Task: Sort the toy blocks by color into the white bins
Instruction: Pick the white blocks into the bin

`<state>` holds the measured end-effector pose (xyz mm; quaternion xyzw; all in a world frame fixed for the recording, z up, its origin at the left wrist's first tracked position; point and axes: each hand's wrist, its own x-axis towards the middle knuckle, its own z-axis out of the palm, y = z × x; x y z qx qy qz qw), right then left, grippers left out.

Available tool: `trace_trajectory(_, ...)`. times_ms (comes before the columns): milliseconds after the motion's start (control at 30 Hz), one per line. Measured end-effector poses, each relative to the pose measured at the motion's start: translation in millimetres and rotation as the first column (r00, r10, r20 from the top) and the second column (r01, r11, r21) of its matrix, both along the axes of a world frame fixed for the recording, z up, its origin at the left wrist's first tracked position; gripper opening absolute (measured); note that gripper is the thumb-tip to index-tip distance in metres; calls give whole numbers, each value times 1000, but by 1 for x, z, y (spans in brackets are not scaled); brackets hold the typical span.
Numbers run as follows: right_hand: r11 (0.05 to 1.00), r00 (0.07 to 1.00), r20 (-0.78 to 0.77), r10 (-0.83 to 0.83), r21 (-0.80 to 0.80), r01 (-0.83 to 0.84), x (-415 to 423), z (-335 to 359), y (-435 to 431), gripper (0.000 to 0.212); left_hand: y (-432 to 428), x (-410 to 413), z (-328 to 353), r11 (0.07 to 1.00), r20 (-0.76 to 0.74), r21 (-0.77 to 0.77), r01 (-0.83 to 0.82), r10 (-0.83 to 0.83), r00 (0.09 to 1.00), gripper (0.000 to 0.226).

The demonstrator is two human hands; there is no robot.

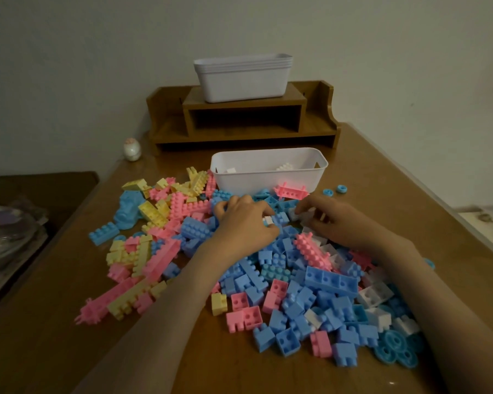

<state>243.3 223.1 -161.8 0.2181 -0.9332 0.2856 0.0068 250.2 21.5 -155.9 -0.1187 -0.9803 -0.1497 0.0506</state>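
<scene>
Your forearms reach up from the lower frame to its middle, palms down over the block pile (282,274) on the wooden surface (69,322). Your left hand (244,220) curls its grip round a small white block (267,220). Your right hand (336,223) pinches a second white block (296,216). The white bin (256,182) sits just above both hands.

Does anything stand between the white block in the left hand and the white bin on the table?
Only low things: blue blocks and a pink block lie before the white bin's front wall. Lifted over them, the left hand's white block likely passes freely.
</scene>
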Motion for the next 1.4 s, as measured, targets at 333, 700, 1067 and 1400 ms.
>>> trace_trajectory(333,988,967,-236,-96,97,121,0,1,4,51,4,3,-3,997,-135,59,44,-36,990,25)
trace_trajectory(700,967,895,-377,-238,-10,253,-8,-6,4,22,2,7,3,991,-112,131,18,-3,994,40)
trace_trajectory(1067,991,998,-61,-35,124,43,-12,-9,-4,24,3,6,0,963,-219,241,122,-69,973,31)
trace_trajectory(1400,999,968,-250,4,37,5,-5,-5,-8,22,7,6,-2,972,-226,67,224,-204,952,45)
